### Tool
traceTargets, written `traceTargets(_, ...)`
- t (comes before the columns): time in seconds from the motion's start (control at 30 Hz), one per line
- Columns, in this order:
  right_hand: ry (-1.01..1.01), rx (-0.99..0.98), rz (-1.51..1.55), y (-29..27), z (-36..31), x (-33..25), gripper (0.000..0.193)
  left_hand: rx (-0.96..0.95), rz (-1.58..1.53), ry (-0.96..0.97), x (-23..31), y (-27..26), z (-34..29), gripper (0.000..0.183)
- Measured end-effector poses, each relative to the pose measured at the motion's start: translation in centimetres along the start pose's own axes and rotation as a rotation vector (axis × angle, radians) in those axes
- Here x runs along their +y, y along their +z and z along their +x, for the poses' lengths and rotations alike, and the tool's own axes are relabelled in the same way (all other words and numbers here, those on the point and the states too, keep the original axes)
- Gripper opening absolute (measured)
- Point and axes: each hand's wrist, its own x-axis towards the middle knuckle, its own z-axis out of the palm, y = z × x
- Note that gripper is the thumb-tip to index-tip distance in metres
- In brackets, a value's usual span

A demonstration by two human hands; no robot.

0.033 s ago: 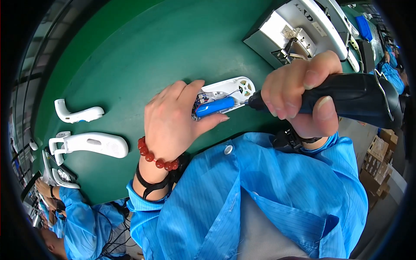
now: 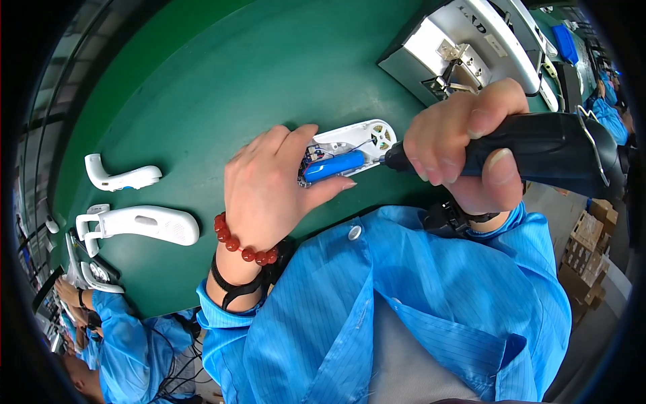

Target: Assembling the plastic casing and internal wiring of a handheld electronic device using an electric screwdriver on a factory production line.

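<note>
Nearest, at six o'clock, a blue striped jacket (image 2: 309, 303) is filling the view, and just above it both bare hands are working. The left hand (image 2: 266, 182), a red bead bracelet (image 2: 232, 242) circling its wrist, is pinching the left end of an opened white housing (image 2: 353, 135) — thumb pressing the near edge, fingers straddling the far one. That housing is lying just off centre toward one o'clock, showing a blue cylinder (image 2: 334, 165) inside and a round grille (image 2: 381, 137) at its two o'clock end. Over at half past two, the right hand (image 2: 471, 141) is wrapping tightly around a black power screwdriver (image 2: 548, 148), its tip pointing in at the housing's right end — whether the bit is seated, I cannot tell. Farther out on the green table (image 2: 222, 74), a curved white piece (image 2: 118, 176) and a long white shell (image 2: 148, 222) are resting around nine o'clock, while a boxy machine (image 2: 501, 40) is standing between one and two. Beyond the table, a co-worker (image 2: 128, 343) in blue is sitting at eight o'clock.
</note>
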Motion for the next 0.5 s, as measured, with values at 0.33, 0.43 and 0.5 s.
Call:
traceTargets(0.33, -0.004, -0.023, 0.014, 0.09, -0.5, 0.61, 0.03, -0.008, -0.021, 0.012, 0.04, -0.26, 0.07, 0.06)
traceTargets(0.43, -0.026, 0.002, 0.012, 0.22, -0.79, 0.65, 0.031, -0.008, -0.01, 0.027, 0.05, -0.35, 0.29, 0.059)
traceTargets(0.5, -0.007, 0.016, 0.013, 0.18, -0.65, 0.74, 0.033, -0.024, -0.004, 0.003, 0.13, -0.56, 0.18, 0.058)
